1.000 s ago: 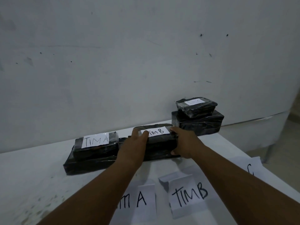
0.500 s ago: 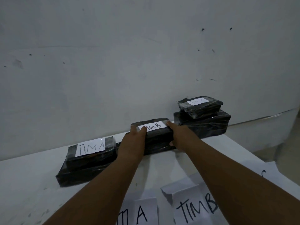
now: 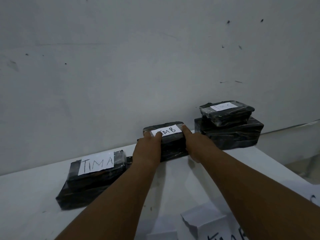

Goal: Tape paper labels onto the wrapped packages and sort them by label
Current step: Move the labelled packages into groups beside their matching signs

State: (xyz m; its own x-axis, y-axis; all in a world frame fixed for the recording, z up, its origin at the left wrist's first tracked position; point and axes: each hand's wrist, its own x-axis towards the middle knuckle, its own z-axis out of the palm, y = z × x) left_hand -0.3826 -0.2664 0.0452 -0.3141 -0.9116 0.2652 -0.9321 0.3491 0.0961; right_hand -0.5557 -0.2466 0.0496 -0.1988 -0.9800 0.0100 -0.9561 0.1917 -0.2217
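A black wrapped package [image 3: 171, 142] with a white "TIMB" label [image 3: 168, 130] stands on the white table [image 3: 34, 196] by the wall. My left hand [image 3: 147, 149] grips its left end, fingers over the top edge. My right hand [image 3: 194, 144] grips its right end, with one finger lying along the label's edge. To the left, a package labelled "TIMA" [image 3: 97, 163] lies on a larger black package [image 3: 78, 194]. At the right, a small labelled package [image 3: 226, 111] lies on a bigger black one [image 3: 230, 134].
Paper sheets with large handwriting lie at the table's near edge, one reading "TIMB" [image 3: 218, 229] and another at the right [image 3: 310, 196]. The grey wall rises right behind the packages. The table's right edge drops off beside the right stack.
Both hands have pushed the "TIMB" package farther toward the wall, nearer the right stack. The view has tilted up, so the near papers have slid lower in the frame.
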